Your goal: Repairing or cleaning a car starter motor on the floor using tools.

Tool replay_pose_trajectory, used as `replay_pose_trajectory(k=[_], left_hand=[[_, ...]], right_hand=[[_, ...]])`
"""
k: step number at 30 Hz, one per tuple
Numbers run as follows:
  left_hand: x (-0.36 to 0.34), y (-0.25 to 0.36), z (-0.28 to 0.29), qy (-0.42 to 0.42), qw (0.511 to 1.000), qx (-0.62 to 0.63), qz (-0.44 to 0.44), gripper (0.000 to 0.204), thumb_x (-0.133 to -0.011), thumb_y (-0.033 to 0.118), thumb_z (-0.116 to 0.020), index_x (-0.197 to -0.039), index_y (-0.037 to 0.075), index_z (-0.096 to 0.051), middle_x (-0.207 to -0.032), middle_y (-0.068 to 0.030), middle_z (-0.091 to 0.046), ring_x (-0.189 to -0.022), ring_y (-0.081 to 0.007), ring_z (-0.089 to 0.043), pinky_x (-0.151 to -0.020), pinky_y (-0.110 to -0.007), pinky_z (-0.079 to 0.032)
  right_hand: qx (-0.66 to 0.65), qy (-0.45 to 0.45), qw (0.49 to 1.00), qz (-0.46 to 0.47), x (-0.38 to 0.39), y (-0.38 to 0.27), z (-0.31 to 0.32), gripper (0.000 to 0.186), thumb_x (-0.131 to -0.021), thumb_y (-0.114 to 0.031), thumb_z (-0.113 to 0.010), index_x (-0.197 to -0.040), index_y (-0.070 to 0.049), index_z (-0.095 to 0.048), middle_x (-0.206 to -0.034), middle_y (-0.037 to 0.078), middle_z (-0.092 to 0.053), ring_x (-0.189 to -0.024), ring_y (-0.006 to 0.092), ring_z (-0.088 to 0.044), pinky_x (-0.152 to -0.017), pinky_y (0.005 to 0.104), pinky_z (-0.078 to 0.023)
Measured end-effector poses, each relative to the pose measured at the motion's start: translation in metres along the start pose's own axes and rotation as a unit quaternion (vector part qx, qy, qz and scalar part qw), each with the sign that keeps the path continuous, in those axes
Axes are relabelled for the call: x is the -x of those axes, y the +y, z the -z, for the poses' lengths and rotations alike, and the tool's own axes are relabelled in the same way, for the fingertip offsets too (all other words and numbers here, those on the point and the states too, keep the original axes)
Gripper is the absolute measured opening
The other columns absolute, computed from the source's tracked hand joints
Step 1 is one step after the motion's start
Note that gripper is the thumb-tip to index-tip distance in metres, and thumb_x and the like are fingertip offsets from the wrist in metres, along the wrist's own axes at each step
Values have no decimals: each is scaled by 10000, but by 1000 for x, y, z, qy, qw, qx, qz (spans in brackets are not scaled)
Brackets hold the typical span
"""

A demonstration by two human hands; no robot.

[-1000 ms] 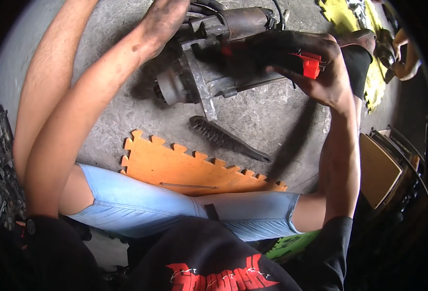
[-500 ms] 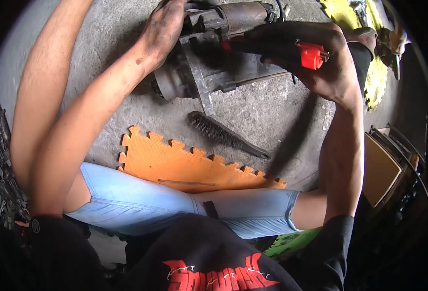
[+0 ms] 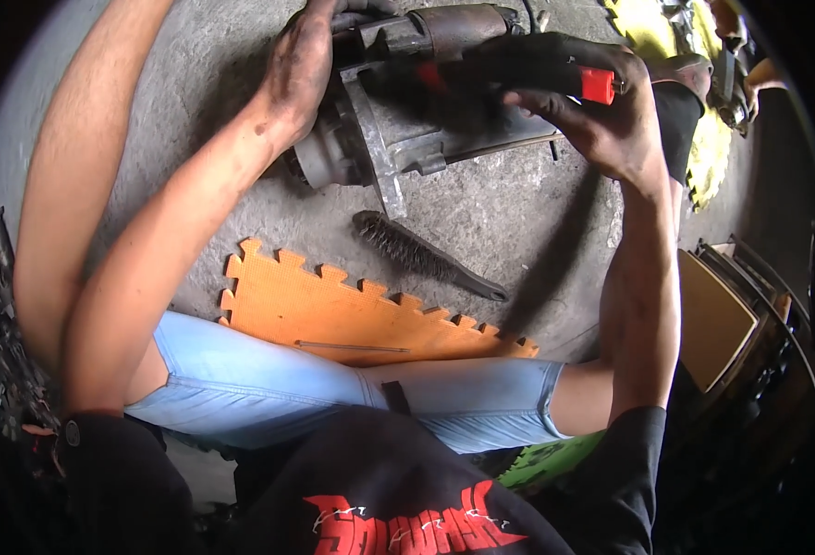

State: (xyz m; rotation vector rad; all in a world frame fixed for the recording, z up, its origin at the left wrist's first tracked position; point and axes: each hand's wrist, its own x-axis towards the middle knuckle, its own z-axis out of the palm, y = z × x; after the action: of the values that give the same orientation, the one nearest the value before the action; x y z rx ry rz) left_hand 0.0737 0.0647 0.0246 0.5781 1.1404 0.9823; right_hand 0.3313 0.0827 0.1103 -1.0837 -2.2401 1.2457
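A grey, grimy starter motor (image 3: pixel 481 129) lies on the concrete at the far middle, a cylinder riding along its far side. My left hand (image 3: pixel 298 74) grips its left end, the fingers curled over the far side and partly out of sight. My right hand (image 3: pixel 601 111) is closed around a black hand tool with red parts (image 3: pixel 598 85), held over the motor's body. Blur and shadow hide the tool's working end, so I cannot tell its exact kind. A black wire brush (image 3: pixel 426 254) lies on the floor nearer to me.
Before my legs an orange foam mat (image 3: pixel 333 301) carries a thin metal rod (image 3: pixel 352 348). Dark metal parts (image 3: pixel 0 296) are heaped at the left. Tan panels (image 3: pixel 714 324) lean at the right. Another person's hand (image 3: pixel 766 81) is over yellow mats (image 3: pixel 710 166) at the far right.
My right hand has shifted slightly left and the tool's red end has turned. My left hand stays on the motor. At the far right, the other person's hand has moved.
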Motion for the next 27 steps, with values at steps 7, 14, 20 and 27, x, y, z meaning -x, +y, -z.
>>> replay_pose_trajectory(k=[7, 14, 20, 27], left_hand=[[-1, 0, -2, -5, 1000, 6, -6, 579, -1052, 551, -339, -1154, 52, -615, -1119, -102, -683, -1029, -188, -637, -971, -344, -479], [-5, -4, 7, -10, 998, 51, 46, 603, -1046, 573, -323, -1168, 57, -611, -1150, -120, -682, -1078, -193, -627, -1007, -355, -467], [1, -1, -1, -12, 999, 18, 37, 659, -1033, 586, -341, -1319, 50, -596, -1338, -118, -612, -1233, -213, -573, -1111, -381, -406], [-8, -14, 11, -5, 999, 28, 36, 648, -1027, 601, -357, -1258, 58, -627, -1252, -110, -654, -1154, -202, -609, -1050, -366, -455]], right_hand=[[63, -34, 995, 73, -7, -3, 3, 361, -819, 23, -771, -1173, 20, -698, -1107, 130, -748, -989, 193, -730, -879, 298, -565], [78, 44, 992, 94, -11, 2, -1, 386, -718, -148, -886, -1026, 17, -721, -817, 174, -726, -748, 267, -736, -719, 311, -564], [169, 73, 982, 37, 12, 26, 2, 508, -636, -177, -952, -1070, -30, -733, -922, 146, -704, -859, 262, -674, -827, 336, -535], [84, 43, 995, 7, 0, 19, -3, 441, -662, -209, -933, -1032, -53, -751, -899, 141, -707, -854, 274, -671, -849, 348, -528]])
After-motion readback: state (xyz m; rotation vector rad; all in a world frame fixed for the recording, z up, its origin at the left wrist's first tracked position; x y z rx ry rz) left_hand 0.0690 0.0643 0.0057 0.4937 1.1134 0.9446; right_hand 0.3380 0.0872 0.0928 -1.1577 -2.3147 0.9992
